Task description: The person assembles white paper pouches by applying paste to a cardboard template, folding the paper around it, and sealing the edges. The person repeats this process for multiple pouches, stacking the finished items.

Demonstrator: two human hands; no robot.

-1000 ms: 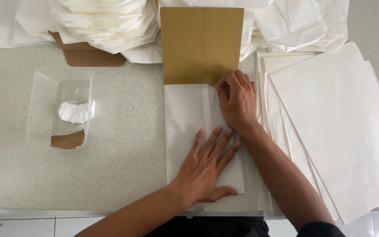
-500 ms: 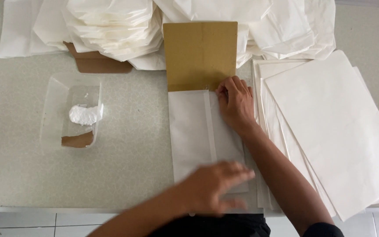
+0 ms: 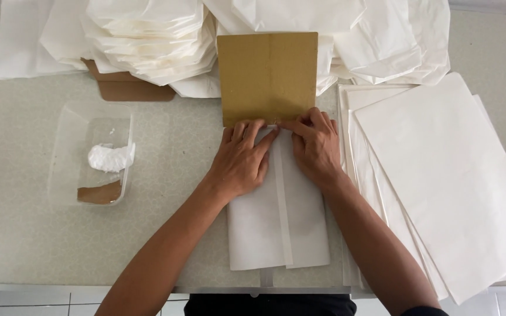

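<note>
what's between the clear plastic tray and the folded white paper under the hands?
Only bare speckled tabletop separates the clear tray from the folded paper, in the head view.

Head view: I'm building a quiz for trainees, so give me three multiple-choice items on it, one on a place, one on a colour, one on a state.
1. Where is the clear tub?
A. beside the left hand
B. beside the right hand
C. on the sheet stack

2. What colour is the card?
A. blue
B. brown
C. black

3. How is the paper under the hands?
A. crumpled
B. rolled
C. folded flat

Answers: 1 A, it stands apart from the left hand, on that side. 2 B, plain brown board. 3 C, it lies flat, flaps overlapping, under the left hand and right hand.
</note>
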